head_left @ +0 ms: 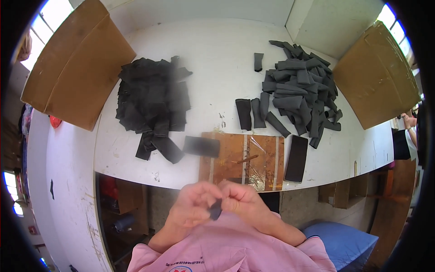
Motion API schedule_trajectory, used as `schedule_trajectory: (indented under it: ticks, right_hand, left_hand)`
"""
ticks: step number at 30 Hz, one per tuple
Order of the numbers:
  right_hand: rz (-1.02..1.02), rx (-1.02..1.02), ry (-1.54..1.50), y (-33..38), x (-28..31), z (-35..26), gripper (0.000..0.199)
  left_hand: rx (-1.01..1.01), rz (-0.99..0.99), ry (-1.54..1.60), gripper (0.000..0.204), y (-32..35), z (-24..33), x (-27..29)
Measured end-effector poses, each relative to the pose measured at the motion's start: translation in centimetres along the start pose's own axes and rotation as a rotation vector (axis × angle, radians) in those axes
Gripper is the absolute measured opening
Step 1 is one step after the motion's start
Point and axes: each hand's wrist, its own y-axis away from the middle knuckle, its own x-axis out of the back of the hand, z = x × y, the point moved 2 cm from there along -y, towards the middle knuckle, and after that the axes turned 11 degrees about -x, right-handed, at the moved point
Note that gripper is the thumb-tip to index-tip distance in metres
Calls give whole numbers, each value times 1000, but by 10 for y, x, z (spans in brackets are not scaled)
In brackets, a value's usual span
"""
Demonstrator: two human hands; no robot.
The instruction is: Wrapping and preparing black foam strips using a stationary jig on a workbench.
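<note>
In front of the table edge, above my lap, my left hand [192, 204] curls its fingers round a small dark grey fabric piece [216, 209]. My right hand [244, 199] pinches the same piece from the other side; most of it is hidden by the fingers, and motion blurs it a little. Ahead of my hands, one flat dark fabric piece [201, 147] overlaps the left edge of a brown board [226, 165]. A pile of flat black fabric pieces [149, 99] lies to the left. On the right is a heap of narrow, tube-like grey fabric pieces [299, 84].
A thin brown stick-like tool [247, 159] rests on the taped board. Beside it lies a black phone [296, 158]. Cardboard boxes stand at the left [77, 63] and right [378, 77] of the white table [217, 59]. A blue cushion-like thing [340, 245] is by my right elbow. Another person's hand [409, 121] shows far right.
</note>
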Motion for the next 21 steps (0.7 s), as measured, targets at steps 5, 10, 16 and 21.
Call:
schedule_trajectory:
  ticks: [5, 10, 16, 21]
  right_hand:
    - [166, 163, 315, 3, 4, -10, 12]
    - [102, 78, 141, 8, 15, 0, 13]
    - [-6, 109, 128, 10, 22, 7, 15]
    - [294, 275, 265, 15, 33, -3, 10]
  left_hand:
    - [-210, 222, -365, 43, -1, 3, -22]
    - [-21, 173, -216, 38, -3, -2, -17]
    - [272, -290, 61, 44, -5, -7, -24]
    - [-166, 220, -854, 30, -12, -29, -22]
